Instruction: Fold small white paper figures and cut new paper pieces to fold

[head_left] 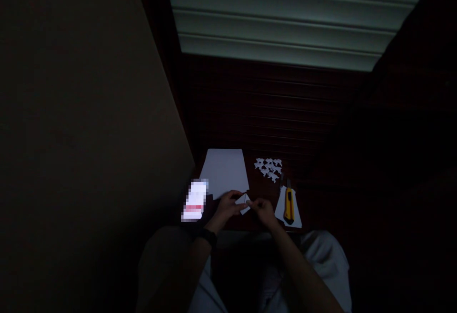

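Observation:
Between my hands is a small folded piece of white paper [242, 199], held just above the near edge of a dark table. My left hand [228, 206], with a dark band on its wrist, grips the paper from the left. From the right, my right hand [263, 209] pinches the paper's right corner with closed fingers. A large white sheet [225, 170] lies beyond my left hand. Several small folded paper figures [268, 167] are grouped at the back right. Right of my right hand, a yellow utility knife [289, 206] rests on smaller white paper [280, 208].
A lit phone [194, 201], its screen blurred out, is at the table's left side. A plain wall [89, 89] rises close on the left. Slatted shutters [285, 22] stand behind the table. The room is dim, and the right side is too dark to make out.

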Demonstrator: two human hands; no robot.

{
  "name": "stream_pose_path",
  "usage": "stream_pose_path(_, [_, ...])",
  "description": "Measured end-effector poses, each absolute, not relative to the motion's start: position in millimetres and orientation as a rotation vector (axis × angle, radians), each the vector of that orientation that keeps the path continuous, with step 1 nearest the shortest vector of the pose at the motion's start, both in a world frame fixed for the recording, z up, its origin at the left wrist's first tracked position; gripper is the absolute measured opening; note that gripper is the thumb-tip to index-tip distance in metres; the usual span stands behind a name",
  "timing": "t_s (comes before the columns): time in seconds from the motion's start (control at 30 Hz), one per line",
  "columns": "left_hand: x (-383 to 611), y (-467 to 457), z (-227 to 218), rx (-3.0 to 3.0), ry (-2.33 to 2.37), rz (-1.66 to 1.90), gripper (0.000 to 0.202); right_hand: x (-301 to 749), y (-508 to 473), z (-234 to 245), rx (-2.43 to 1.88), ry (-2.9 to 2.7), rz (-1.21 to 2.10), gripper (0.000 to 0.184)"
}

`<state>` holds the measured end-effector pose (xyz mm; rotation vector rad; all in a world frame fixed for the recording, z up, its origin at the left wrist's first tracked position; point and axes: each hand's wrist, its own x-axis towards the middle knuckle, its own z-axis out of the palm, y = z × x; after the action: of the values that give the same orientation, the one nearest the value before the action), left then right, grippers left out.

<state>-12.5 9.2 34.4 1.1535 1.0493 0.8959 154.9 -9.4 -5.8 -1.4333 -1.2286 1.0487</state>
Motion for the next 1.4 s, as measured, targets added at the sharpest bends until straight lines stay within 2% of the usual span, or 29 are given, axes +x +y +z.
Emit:
stream_pose_path(0.17, [-5.4,2.6,18.8,0.949,1.009,0.969,0.048,157.2,-12.0,0.7,-1.363,-1.204,1.066,0.037])
stream_pose_path(0.37, [-4.7,5.1,18.2,1.098,0.928,0.898,0.046,158.1,-11.8,1.4,-1.244,-1.099,1.106,0.031])
stream_pose_path(0.57, [-3.1,3.0,19.7,1.123,0.972,0.974,0.065,153.3,-11.6,-2.3,-1.238,-1.03,0.997,0.036])
stream_pose_path(0.73, [1.0,0.3,18.4,1.04,0.922,0.964,0.076,152.9,-13.6,3.5,-1.24,-1.012,1.042,0.038])
stream_pose_path(1.4, [24.1,-2.5,18.7,0.738,0.961,1.173,0.068,148.7,-14.2,7.6,-1.279,-0.894,0.981,0.03])
